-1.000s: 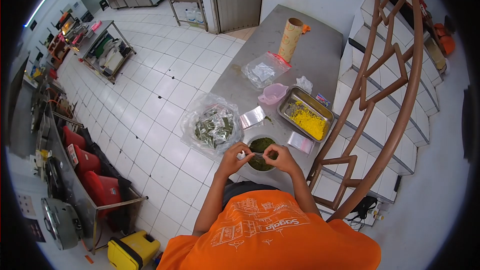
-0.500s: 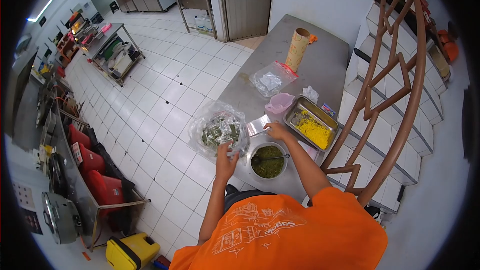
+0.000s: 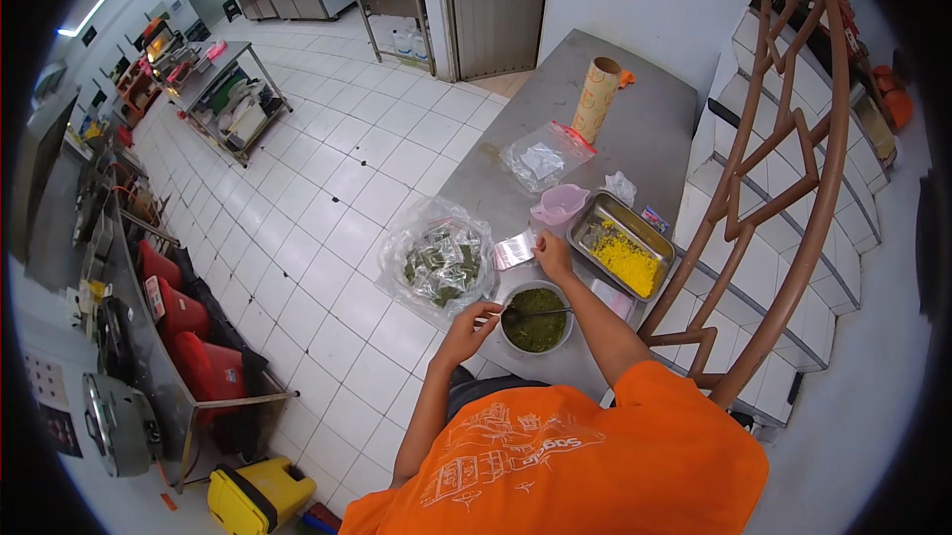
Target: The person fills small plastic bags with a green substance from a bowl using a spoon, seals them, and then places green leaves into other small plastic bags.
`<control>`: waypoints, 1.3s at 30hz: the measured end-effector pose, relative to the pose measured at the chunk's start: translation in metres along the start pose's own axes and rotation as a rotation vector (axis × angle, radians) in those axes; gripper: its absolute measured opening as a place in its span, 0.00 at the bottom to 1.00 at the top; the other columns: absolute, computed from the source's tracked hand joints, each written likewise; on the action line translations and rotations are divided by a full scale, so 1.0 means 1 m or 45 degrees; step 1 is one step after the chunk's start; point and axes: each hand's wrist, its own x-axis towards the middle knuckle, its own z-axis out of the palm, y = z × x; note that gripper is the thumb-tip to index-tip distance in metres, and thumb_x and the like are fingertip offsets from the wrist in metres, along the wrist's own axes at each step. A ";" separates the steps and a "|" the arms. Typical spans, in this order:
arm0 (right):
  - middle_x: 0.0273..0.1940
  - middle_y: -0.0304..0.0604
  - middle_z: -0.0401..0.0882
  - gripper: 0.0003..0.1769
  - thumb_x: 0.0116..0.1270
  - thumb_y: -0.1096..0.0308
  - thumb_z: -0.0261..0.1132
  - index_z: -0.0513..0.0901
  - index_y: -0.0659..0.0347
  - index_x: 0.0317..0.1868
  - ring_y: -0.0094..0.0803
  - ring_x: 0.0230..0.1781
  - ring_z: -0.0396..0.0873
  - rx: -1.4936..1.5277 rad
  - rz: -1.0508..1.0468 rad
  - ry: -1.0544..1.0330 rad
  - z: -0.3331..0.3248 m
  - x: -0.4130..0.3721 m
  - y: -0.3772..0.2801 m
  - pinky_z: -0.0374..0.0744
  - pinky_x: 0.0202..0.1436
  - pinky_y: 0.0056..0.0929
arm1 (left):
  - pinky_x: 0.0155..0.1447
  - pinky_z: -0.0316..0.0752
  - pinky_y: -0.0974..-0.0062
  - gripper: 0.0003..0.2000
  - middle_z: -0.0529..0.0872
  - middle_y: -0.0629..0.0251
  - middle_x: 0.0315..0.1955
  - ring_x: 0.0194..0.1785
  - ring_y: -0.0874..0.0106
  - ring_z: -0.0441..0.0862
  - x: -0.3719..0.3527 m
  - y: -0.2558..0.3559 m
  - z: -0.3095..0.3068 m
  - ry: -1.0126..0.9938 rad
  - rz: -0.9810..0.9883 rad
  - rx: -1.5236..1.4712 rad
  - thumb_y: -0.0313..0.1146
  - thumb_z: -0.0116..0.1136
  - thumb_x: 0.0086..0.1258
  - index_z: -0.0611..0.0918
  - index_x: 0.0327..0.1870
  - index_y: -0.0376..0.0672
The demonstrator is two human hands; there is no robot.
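Observation:
A round bowl (image 3: 548,345) holds a dark green chopped mixture, with a dark-handled ladle or spoon (image 3: 543,312) lying across it. At the bowl's left rim is my left hand (image 3: 472,331), its fingertips drawn together; what they pinch, if anything, is too small to make out. My right hand (image 3: 553,255), closed, is at the right edge of a small clear plastic packet (image 3: 514,250) and seems to pinch it. Left of that, a large clear plastic bag (image 3: 436,252) contains several packets filled with green. A pink measuring jug (image 3: 559,205) stands behind my right hand.
A steel tray (image 3: 585,221) of yellow shreds (image 3: 623,259) sits at the right. Further back on the metal table (image 3: 635,118) are a zip bag (image 3: 545,154) and an upright patterned roll (image 3: 597,99). A brown stair railing (image 3: 823,188) borders the right side.
My left hand has moved from the large plastic bag down and right to the bowl's rim, its fingers coming together. My right hand has shifted slightly right and up.

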 end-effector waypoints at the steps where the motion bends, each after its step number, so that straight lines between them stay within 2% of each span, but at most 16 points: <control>1: 0.31 0.48 0.86 0.11 0.59 0.69 0.76 0.83 0.61 0.38 0.48 0.36 0.86 0.050 0.063 0.010 -0.001 -0.001 -0.001 0.81 0.42 0.44 | 0.57 0.79 0.70 0.12 0.86 0.67 0.56 0.57 0.71 0.84 0.000 -0.001 0.003 -0.016 0.017 0.006 0.34 0.61 0.80 0.84 0.60 0.44; 3: 0.32 0.49 0.86 0.10 0.58 0.72 0.76 0.81 0.61 0.36 0.50 0.37 0.86 0.151 0.189 0.035 -0.003 -0.002 -0.003 0.81 0.42 0.44 | 0.57 0.79 0.71 0.12 0.86 0.67 0.56 0.57 0.72 0.84 0.002 0.000 0.005 -0.044 0.045 0.011 0.34 0.60 0.80 0.84 0.60 0.44; 9: 0.32 0.49 0.86 0.07 0.60 0.68 0.72 0.83 0.60 0.35 0.51 0.37 0.85 -0.055 0.186 -0.038 0.016 0.007 0.036 0.81 0.42 0.47 | 0.58 0.79 0.70 0.12 0.87 0.67 0.56 0.57 0.71 0.84 0.000 0.002 0.005 -0.084 0.022 -0.015 0.35 0.60 0.81 0.85 0.59 0.45; 15: 0.32 0.49 0.86 0.06 0.59 0.68 0.70 0.85 0.61 0.32 0.50 0.35 0.85 -0.164 -0.056 0.096 0.002 0.005 0.018 0.81 0.42 0.45 | 0.59 0.78 0.70 0.12 0.87 0.68 0.56 0.58 0.71 0.84 0.000 0.007 0.004 -0.087 0.018 -0.029 0.35 0.59 0.81 0.84 0.60 0.45; 18: 0.30 0.48 0.86 0.06 0.59 0.68 0.72 0.86 0.62 0.33 0.44 0.32 0.85 0.161 0.085 0.111 -0.023 -0.011 -0.023 0.81 0.40 0.38 | 0.59 0.78 0.71 0.12 0.87 0.68 0.56 0.57 0.72 0.84 0.000 0.011 0.006 -0.082 0.020 -0.071 0.35 0.59 0.82 0.84 0.60 0.44; 21: 0.28 0.43 0.85 0.07 0.59 0.68 0.74 0.86 0.63 0.34 0.33 0.30 0.83 0.300 0.118 0.159 -0.061 -0.055 -0.084 0.81 0.39 0.31 | 0.59 0.78 0.72 0.12 0.88 0.67 0.55 0.56 0.73 0.84 0.003 0.013 0.011 -0.083 0.057 -0.148 0.35 0.59 0.81 0.84 0.59 0.42; 24: 0.27 0.37 0.84 0.07 0.59 0.70 0.75 0.86 0.64 0.34 0.23 0.29 0.80 0.424 0.172 0.119 -0.073 -0.110 -0.110 0.79 0.37 0.26 | 0.57 0.78 0.73 0.12 0.88 0.65 0.52 0.53 0.75 0.85 0.007 0.015 0.023 -0.071 0.101 -0.195 0.34 0.60 0.81 0.84 0.58 0.40; 26: 0.27 0.36 0.84 0.07 0.59 0.71 0.76 0.86 0.64 0.34 0.20 0.30 0.80 0.547 0.242 0.038 -0.071 -0.145 -0.112 0.78 0.37 0.24 | 0.52 0.79 0.75 0.11 0.90 0.65 0.46 0.48 0.77 0.85 0.010 0.017 0.036 -0.026 0.125 -0.219 0.34 0.61 0.80 0.84 0.55 0.38; 29: 0.28 0.34 0.84 0.07 0.60 0.72 0.76 0.85 0.63 0.34 0.18 0.31 0.80 0.603 0.304 -0.073 -0.080 -0.181 -0.109 0.78 0.36 0.22 | 0.51 0.78 0.77 0.10 0.89 0.68 0.40 0.44 0.79 0.84 0.010 0.025 0.047 -0.091 -0.032 -0.134 0.36 0.64 0.78 0.86 0.49 0.38; 30: 0.28 0.34 0.84 0.07 0.61 0.72 0.77 0.85 0.63 0.35 0.17 0.31 0.80 0.607 0.325 -0.106 -0.084 -0.188 -0.109 0.78 0.36 0.21 | 0.45 0.77 0.78 0.11 0.87 0.70 0.33 0.37 0.80 0.82 0.011 0.025 0.054 -0.055 -0.037 -0.113 0.38 0.67 0.76 0.86 0.45 0.38; 33: 0.29 0.34 0.85 0.07 0.63 0.72 0.76 0.85 0.63 0.36 0.18 0.31 0.80 0.712 0.409 -0.128 -0.096 -0.201 -0.111 0.78 0.37 0.21 | 0.43 0.76 0.78 0.11 0.87 0.69 0.32 0.36 0.80 0.80 0.012 0.025 0.064 -0.079 0.016 -0.048 0.38 0.68 0.75 0.85 0.44 0.37; 39: 0.30 0.35 0.85 0.08 0.65 0.71 0.76 0.84 0.63 0.36 0.18 0.31 0.80 0.630 0.309 -0.163 -0.111 -0.199 -0.109 0.78 0.37 0.21 | 0.43 0.76 0.76 0.09 0.86 0.68 0.31 0.35 0.80 0.80 0.017 0.026 0.074 -0.071 0.063 -0.012 0.34 0.67 0.75 0.85 0.42 0.38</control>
